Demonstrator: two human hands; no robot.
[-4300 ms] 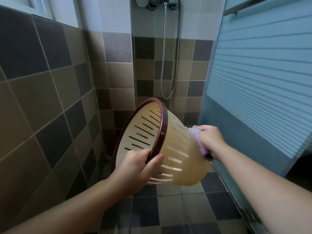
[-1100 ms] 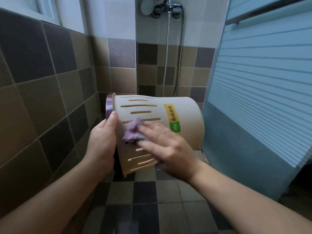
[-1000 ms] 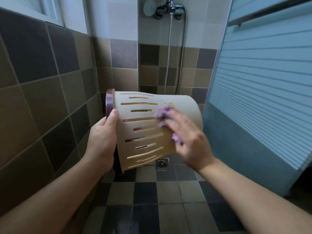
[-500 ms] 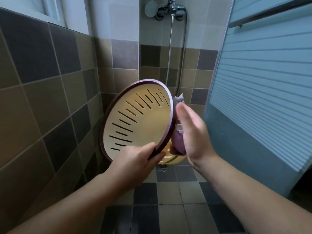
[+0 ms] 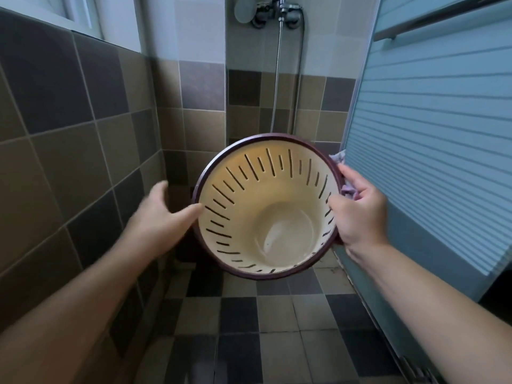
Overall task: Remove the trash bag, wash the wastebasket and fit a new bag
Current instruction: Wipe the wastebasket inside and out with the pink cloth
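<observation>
"What did the person just do with the wastebasket (image 5: pixel 266 214)?"

"They turned it. A moment before, it lay on its side and the right hand (image 5: pixel 357 214) was rubbing a purple cloth (image 5: pixel 339 157) over the slotted outer wall. Half a second before, the left hand (image 5: pixel 163 214) still gripped the dark rim (image 5: pixel 221 159) from below. At this moment the open mouth faced the person, held up in the air above the tiled floor (image 5: pixel 277 328) of the shower stall."

"Who held it, then?"

"The right hand did. Its thumb hooked over the rim on the right side, and its fingers curled round the outside with the cloth bunched between them and the wall; a corner of cloth stuck up above the hand. The left hand had let go. It was spread, fingers straight and blurred with motion, its thumb tip at the rim's left edge. I could not tell whether it touched."

"And inside the basket?"

"Cream plastic, bare, with no bag, and a faint sheen on the bottom that may have been water."

"So where did that leave the job?"

"I judged the outside wipe finished and the inside next, or an inspection of it. A new bag was not yet fitted, and none was in sight. A shower hose (image 5: pixel 277 79) hung on the far wall."
</observation>
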